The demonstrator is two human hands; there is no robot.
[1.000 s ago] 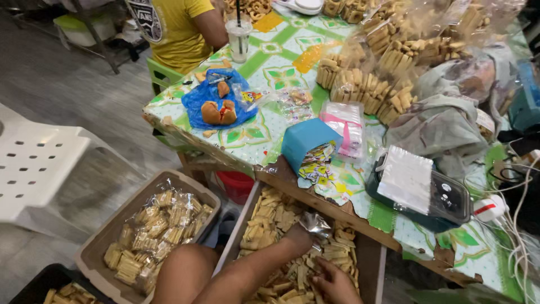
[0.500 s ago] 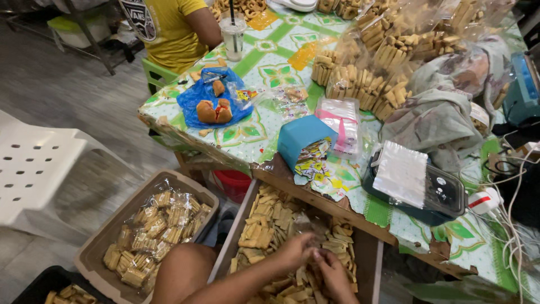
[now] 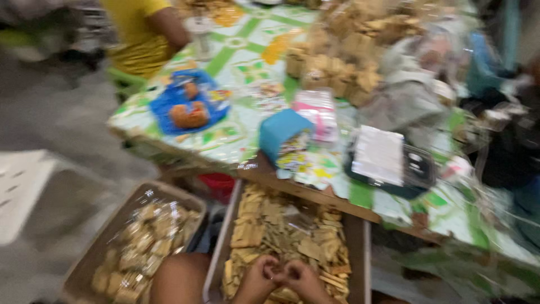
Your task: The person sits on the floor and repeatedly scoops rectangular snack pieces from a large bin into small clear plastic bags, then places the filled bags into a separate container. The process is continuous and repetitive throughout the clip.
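Head view, blurred by motion: the left hand (image 3: 260,277) and the right hand (image 3: 301,277) meet at the near edge of the frame, fingers curled inward and knuckles touching, directly over the near end of the cracker tray (image 3: 359,247). Both hands appear pinched on something small between the fingertips; the blur hides what it is, so it cannot be told whether either hand grasps a cracker, a wrapper or nothing. The tray is a long brown box holding loose flat crackers (image 3: 281,225), piled unevenly, with a clear plastic bag (image 3: 295,217) lying on top near the middle. Judged by appearance, the crackers are light, stiff, thin and brittle; they should be taken by the long edges with a light pinch, not pressed on the flat face. The plastic is soft and slippery and is best pinched at a corner. To the left, just beside this tray, a second tray (image 3: 112,225) holds bagged crackers (image 3: 143,242). Beyond both, farther away, stands a table with a green patterned cloth (image 3: 242,62), bearing a blue tub (image 3: 284,132), a blue bag with buns (image 3: 188,107) and stacked packs (image 3: 337,67). A person in a yellow shirt (image 3: 138,34) sits at the far left.
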